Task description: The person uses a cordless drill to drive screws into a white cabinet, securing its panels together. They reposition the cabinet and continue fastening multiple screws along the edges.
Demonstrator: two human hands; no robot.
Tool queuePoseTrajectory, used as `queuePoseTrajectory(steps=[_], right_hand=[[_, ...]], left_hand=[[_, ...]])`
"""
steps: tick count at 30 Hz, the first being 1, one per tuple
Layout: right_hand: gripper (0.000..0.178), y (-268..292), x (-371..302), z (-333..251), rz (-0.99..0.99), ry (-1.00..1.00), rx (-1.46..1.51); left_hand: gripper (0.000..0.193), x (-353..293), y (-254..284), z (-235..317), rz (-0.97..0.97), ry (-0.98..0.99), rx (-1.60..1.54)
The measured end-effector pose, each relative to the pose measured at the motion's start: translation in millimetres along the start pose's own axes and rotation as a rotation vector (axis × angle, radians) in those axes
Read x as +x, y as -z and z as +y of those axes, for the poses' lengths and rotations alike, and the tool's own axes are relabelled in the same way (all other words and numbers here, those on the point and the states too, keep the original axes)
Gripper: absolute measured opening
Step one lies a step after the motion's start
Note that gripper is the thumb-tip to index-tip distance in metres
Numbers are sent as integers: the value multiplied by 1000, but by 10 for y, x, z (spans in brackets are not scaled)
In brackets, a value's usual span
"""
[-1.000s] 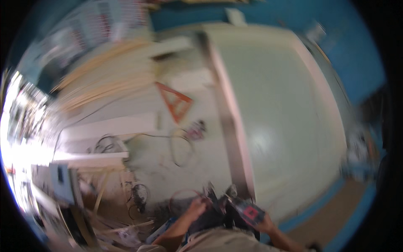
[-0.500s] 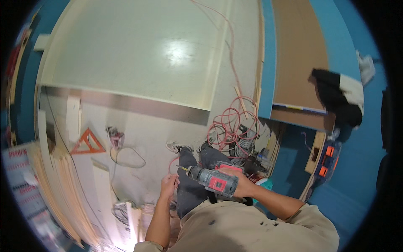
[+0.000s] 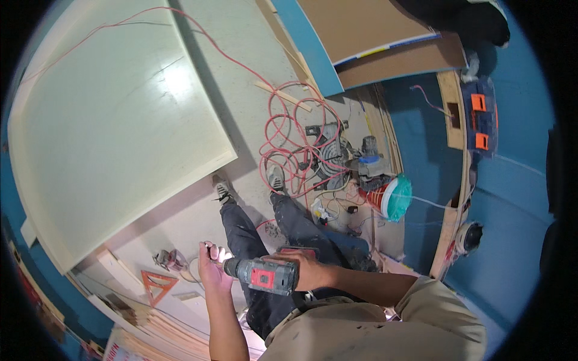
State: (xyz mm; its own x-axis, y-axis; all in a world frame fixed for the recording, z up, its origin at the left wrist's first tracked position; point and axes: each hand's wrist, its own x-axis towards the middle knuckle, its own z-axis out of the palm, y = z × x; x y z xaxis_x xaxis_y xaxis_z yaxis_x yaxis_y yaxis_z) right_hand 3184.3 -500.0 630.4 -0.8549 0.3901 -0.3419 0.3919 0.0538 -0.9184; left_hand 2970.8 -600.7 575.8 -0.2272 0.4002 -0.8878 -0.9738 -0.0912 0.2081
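Grey and red, the drill (image 3: 265,275) sits level in front of the person's waist, its body wrapped by the right hand (image 3: 307,271), fingers closed round the grip. Its nose points toward the left hand (image 3: 212,268), which meets it at the chuck (image 3: 230,267); that hand's fingers are curled and pressed together, pinching something small at the tip, a bit or a screw, too small to tell which.

As a judgement, the work is at the stage of readying the drill: the tool is up and in both hands, but its tip is not against any board, so driving or drilling looks not yet begun.

Beyond the hands, past the person's legs and shoes, a large pale panel (image 3: 114,132) lies on the floor. Beyond the right hand, red hose (image 3: 289,132) loops over a heap of tools, with a red bucket (image 3: 385,197) beside them. Near the left hand, lower down, an orange triangle square (image 3: 158,284) lies on the floor.

Only the head view is on hand. The drill's trigger and handle are hidden by the right hand, the chuck tip by the left. The rim bends and darkens everything near it.
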Motion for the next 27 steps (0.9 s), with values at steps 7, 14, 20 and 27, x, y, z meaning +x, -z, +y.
queuePoseTrajectory(steps=[7, 14, 20, 27], right_hand=[[60, -455, 79, 213, 262, -261, 361], [60, -504, 320, 151, 409, -201, 150], [57, -440, 365, 582, 503, -227, 372], [45, -358, 276, 1892, 489, -179, 508]], left_hand=[[20, 700, -198, 74, 212, -32, 399], [25, 803, -277, 198, 107, 137, 427], [27, 1144, -342, -125, 41, 141, 459], [27, 1896, -413, -832, -100, 178, 258]])
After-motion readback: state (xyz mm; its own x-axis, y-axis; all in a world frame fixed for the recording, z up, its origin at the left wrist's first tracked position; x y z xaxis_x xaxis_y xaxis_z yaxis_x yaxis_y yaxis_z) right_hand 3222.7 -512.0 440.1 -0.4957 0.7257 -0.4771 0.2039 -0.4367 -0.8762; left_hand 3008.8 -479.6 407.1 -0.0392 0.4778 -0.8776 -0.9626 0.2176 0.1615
